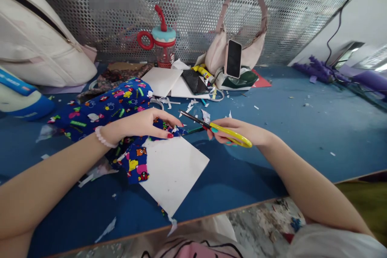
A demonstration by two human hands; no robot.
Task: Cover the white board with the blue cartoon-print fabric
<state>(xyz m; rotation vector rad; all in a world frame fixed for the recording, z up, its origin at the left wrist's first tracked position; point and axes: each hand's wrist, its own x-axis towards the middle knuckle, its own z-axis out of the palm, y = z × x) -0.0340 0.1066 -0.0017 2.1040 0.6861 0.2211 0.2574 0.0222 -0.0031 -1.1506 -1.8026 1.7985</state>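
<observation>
While the right hand grips a pair of yellow-handled scissors, the left hand arches over blue patterned fabric at the upper edge of a white board. Right grip: closed around the handles, teal nails showing. Blades point leftward, tips near the left fingertips, looking nearly together. Left grip: thumb and forefinger curved, some cloth showing between them; from where I stand, cannot tell how firmly it is pinched. Red nails; pale beaded bracelet on that wrist.

Board lies on the blue worktop, turned cornerwise, its lowest corner close to the front edge, a ragged scrap at that corner. Fabric spreads left from the board, bunched under the left forearm, one printed flap overlapping the board's left side.

Beyond the hands: pale offcuts strewn about; another white board beside a dark phone lying flat; a yellow tube just behind. Further back, a red-handled cup with a red straw, and a pale handbag, a second phone propped upright before it. Far left, a large white bag. Far right, a purple bundle.
</observation>
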